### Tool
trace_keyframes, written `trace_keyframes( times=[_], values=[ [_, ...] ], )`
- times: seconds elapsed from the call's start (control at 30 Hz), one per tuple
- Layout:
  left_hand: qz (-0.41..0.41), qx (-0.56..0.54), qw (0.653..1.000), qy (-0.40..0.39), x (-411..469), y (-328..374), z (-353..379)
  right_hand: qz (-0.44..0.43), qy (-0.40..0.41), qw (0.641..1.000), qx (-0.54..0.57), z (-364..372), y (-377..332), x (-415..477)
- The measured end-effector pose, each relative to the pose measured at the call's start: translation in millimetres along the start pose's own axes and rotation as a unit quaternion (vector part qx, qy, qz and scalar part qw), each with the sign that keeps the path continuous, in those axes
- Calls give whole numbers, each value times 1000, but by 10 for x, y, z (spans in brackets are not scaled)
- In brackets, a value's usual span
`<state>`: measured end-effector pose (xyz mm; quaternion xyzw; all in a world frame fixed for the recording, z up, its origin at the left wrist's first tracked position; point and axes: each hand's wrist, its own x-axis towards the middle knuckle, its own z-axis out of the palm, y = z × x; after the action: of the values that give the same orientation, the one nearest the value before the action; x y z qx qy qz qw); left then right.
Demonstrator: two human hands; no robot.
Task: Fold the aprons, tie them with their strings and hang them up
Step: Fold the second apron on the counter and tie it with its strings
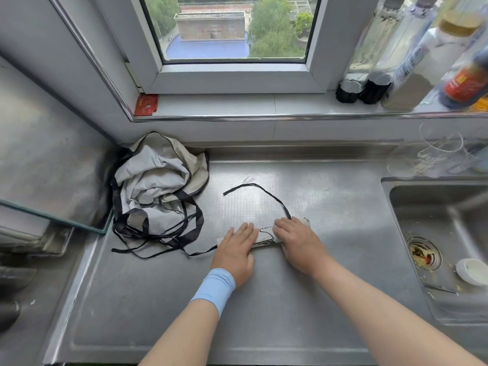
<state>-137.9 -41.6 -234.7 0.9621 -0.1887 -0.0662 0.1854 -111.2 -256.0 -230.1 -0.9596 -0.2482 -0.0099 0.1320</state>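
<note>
Two hands, left (235,253), right (297,243), on rolled apron (264,237), sink rim (386,187) well apart.

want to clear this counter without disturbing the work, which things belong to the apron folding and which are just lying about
Job: rolled apron, its black string, crumpled apron, left hand and right hand pressing the roll.
Lying about: bottles on the sill, red packet, sink, white cup.
</note>
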Motion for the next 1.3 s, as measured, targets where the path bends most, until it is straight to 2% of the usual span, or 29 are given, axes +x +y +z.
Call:
trace_keyframes(
  times=[0.13, 0.3, 0.4, 0.5, 0.57, 0.67, 0.77, 0.87, 0.93, 1.0, 1.03, 1.1, 1.17, 1.3],
  values=[
    [-7, 50, 997, -56, 31, -64, -94, 7, -77, 996, 50, 13, 107, -41],
    [-41, 88, 992, -87, 98, -19, -189, 7, -96, 993, 69, -13, 179, 43],
    [-44, 130, 987, -83, 179, 95, -321, -7, -80, 997, 23, -96, 141, 132],
    [-70, 141, 981, -115, 271, 161, -427, -43, -84, 994, -62, -265, 57, 187],
    [-75, 117, 979, -148, 257, 167, -492, -45, -122, 988, -79, -411, -42, 194],
    [-128, -37, 975, -177, 152, 188, -610, -15, -120, 992, -37, -600, -142, 239],
    [-218, -253, 924, -189, 17, 237, -779, -55, -42, 995, -75, -730, -235, 265],
    [-259, -386, 859, -213, -159, 260, -985, -110, 44, 987, -106, -828, -412, 168],
    [-276, -498, 795, -209, -313, 279, -1105, -141, 55, 978, -141, -892, -583, 59],
    [-274, -589, 730, -210, -491, 321, -1234, -132, 42, 976, -168, -925, -747, -76],
    [-267, -614, 710, -218, -583, 345, -1288, -119, 36, 975, -184, -933, -828, -133],
    [-242, -641, 691, -232, -755, 404, -1374, -98, 53, 971, -213, -953, -974, -206],
    [-216, -656, 687, -227, -939, 469, -1447, -95, 86, 966, -222, -1031, -1123, -245],
    [-155, -682, 680, -220, -1301, 548, -1587, -160, 153, 962, -162, -1292, -1347, -269]
  ],
)
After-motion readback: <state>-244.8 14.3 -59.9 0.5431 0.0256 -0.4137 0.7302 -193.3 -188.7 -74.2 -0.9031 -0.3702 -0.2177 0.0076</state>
